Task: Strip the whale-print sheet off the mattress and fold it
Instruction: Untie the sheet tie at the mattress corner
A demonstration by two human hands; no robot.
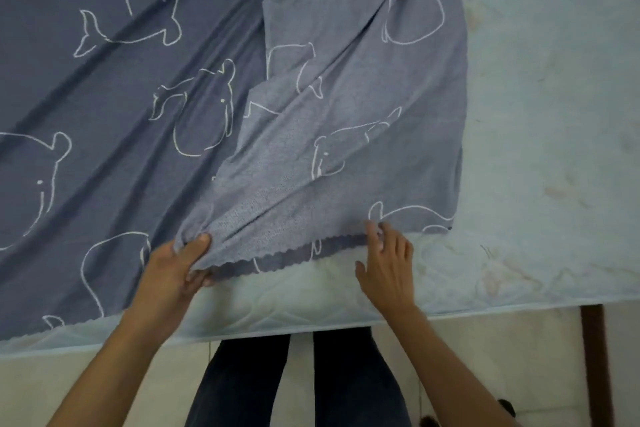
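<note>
The whale-print sheet (329, 135) hem (277, 258) lies along the mattress (536, 149) near edge; left hand (173, 274) fingers clamp it, right hand (388, 267) fingers apart, touching it.

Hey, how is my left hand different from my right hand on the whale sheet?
The left hand pinches a bunched part of the sheet at its scalloped edge, thumb on top; the right hand grips nothing, its fingers spread, tips touching that edge. The left hand lies over fabric, the right hand mostly over bare mattress. Both reach the flap's near edge.
</note>
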